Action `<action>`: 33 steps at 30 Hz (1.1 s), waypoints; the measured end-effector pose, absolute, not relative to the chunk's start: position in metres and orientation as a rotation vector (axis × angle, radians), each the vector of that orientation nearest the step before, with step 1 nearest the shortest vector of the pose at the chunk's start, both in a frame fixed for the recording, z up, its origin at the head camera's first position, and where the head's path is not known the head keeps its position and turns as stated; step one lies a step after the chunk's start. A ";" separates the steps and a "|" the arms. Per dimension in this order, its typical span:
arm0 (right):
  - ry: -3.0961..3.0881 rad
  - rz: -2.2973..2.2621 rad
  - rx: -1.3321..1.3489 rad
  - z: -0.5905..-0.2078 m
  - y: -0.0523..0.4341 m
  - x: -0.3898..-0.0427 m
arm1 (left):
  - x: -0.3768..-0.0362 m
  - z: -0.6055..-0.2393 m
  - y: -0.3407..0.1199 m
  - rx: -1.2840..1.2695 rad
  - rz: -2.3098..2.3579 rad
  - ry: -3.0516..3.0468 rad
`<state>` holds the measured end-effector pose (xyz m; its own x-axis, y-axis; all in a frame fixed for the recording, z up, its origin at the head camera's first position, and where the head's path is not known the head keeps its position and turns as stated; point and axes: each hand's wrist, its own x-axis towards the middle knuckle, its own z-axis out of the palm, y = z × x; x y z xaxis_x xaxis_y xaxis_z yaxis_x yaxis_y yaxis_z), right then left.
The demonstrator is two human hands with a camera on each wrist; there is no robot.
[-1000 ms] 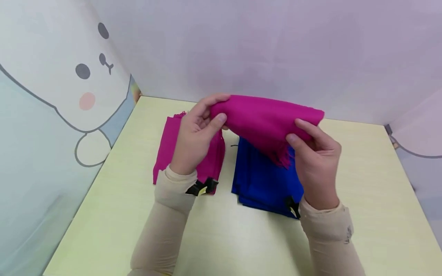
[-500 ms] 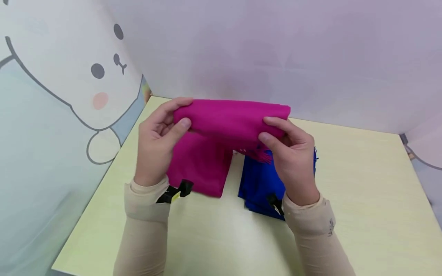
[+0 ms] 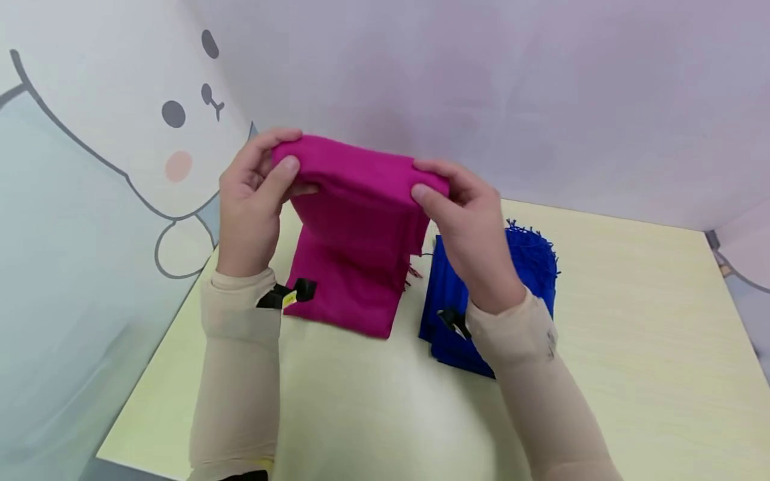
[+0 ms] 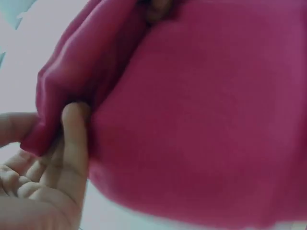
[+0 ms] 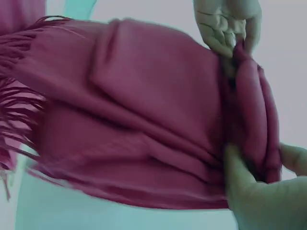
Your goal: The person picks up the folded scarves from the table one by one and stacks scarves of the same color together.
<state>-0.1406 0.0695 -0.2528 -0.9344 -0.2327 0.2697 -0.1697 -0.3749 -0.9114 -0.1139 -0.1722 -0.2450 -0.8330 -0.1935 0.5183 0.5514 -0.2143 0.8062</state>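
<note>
Both hands hold up a folded magenta scarf (image 3: 367, 174) by its upper corners in the head view. My left hand (image 3: 249, 207) pinches the left end between thumb and fingers; my right hand (image 3: 469, 230) grips the right end. Below it on the table lies another folded magenta scarf (image 3: 349, 307), partly covered from sight by the raised one. In the right wrist view the held scarf (image 5: 153, 96) hangs in layers, with a fringe (image 5: 19, 100) along its far edge. Left fingers (image 4: 74, 129) tuck into its fold in the left wrist view.
To the right a folded blue scarf (image 3: 532, 267) with a knotted fringe lies on the pale wooden table (image 3: 637, 347), partly behind my right hand and wrist. A wall cloth (image 3: 571, 100) rises behind the table; another with a printed cartoon face (image 3: 192, 147) stands at left.
Both hands have carried the held magenta scarf leftward, from above the blue scarf to above the other magenta one. It is also raised somewhat, and more of the blue scarf's fringe shows.
</note>
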 end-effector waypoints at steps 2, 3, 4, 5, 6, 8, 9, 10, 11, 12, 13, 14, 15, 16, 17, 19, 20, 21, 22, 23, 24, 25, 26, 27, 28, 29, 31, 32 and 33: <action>1.753 -2.525 -0.614 -0.253 0.061 -0.152 | -0.123 -0.246 -0.177 -0.436 -1.989 -1.662; 1.763 -2.547 -0.658 -0.254 0.057 -0.158 | -0.127 -0.247 -0.180 -0.459 -1.937 -1.677; 1.784 -2.565 -0.727 -0.256 0.053 -0.163 | -0.131 -0.248 -0.183 -0.484 -1.891 -1.673; 1.819 -2.578 -0.795 -0.259 0.049 -0.168 | -0.135 -0.250 -0.186 -0.509 -1.843 -1.665; 1.839 -2.591 -0.839 -0.261 0.045 -0.171 | -0.138 -0.252 -0.188 -0.521 -1.820 -1.658; 1.897 -2.583 -0.839 -0.267 0.039 -0.175 | -0.141 -0.259 -0.193 -0.502 -1.830 -1.667; 1.966 -2.542 -0.780 -0.274 0.036 -0.176 | -0.141 -0.266 -0.197 -0.455 -1.864 -1.682; 2.031 -2.480 -0.701 -0.283 0.033 -0.176 | -0.139 -0.275 -0.201 -0.389 -1.902 -1.706; 2.075 -2.412 -0.607 -0.292 0.030 -0.175 | -0.136 -0.283 -0.206 -0.311 -1.942 -1.738; 2.085 -2.343 -0.514 -0.301 0.028 -0.172 | -0.131 -0.292 -0.210 -0.223 -1.982 -1.774; 2.087 -2.278 -0.437 -0.311 0.027 -0.168 | -0.127 -0.300 -0.215 -0.139 -2.017 -1.811; 2.082 -2.224 -0.381 -0.321 0.026 -0.165 | -0.122 -0.308 -0.220 -0.051 -2.053 -1.836; 2.069 -2.184 -0.345 -0.329 0.026 -0.161 | -0.118 -0.314 -0.224 -0.005 -2.058 -1.870; 2.034 -2.171 -0.341 -0.334 0.026 -0.156 | -0.113 -0.317 -0.227 0.029 -2.055 -1.901; 1.994 -2.168 -0.349 -0.338 0.027 -0.150 | -0.109 -0.319 -0.230 0.045 -2.052 -1.924; 1.946 -2.167 -0.365 -0.342 0.030 -0.141 | -0.104 -0.320 -0.235 0.017 -2.052 -1.953; 1.936 -2.165 -0.376 -0.343 0.031 -0.138 | -0.102 -0.320 -0.239 -0.017 -2.048 -1.967; 1.928 -2.163 -0.382 -0.343 0.033 -0.135 | -0.100 -0.320 -0.242 -0.053 -2.042 -1.986; 1.924 -2.155 -0.381 -0.343 0.035 -0.132 | -0.099 -0.320 -0.245 -0.087 -2.039 -2.013; 1.920 -2.143 -0.371 -0.344 0.037 -0.130 | -0.098 -0.320 -0.249 -0.119 -2.035 -2.050; 1.912 -2.133 -0.357 -0.344 0.039 -0.128 | -0.097 -0.320 -0.253 -0.146 -2.025 -2.104; 1.898 -2.122 -0.339 -0.345 0.041 -0.127 | -0.096 -0.320 -0.256 -0.157 -2.009 -2.172; 1.887 -2.102 -0.321 -0.345 0.043 -0.125 | -0.095 -0.319 -0.260 -0.159 -1.984 -2.249; 1.869 -2.081 -0.304 -0.346 0.044 -0.123 | -0.093 -0.319 -0.263 -0.157 -1.963 -2.326; 1.850 -2.059 -0.289 -0.348 0.044 -0.121 | -0.092 -0.319 -0.267 -0.151 -1.940 -2.403; 1.831 -2.038 -0.279 -0.349 0.045 -0.119 | -0.090 -0.319 -0.270 -0.147 -1.915 -2.477; 1.800 -2.002 -0.281 -0.351 0.044 -0.115 | -0.085 -0.319 -0.277 -0.139 -1.896 -2.600; 1.798 -1.977 -0.288 -0.352 0.043 -0.114 | -0.083 -0.319 -0.280 -0.137 -1.897 -2.647; 1.795 -1.954 -0.296 -0.352 0.043 -0.112 | -0.081 -0.319 -0.283 -0.136 -1.904 -2.686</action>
<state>-0.1124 0.0426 -0.3523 -0.8675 -0.4737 -0.1520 0.1913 -0.0357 -0.9809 -0.0807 -0.2830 -0.3195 -0.9848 0.1556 -0.0776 -0.0217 0.3330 0.9427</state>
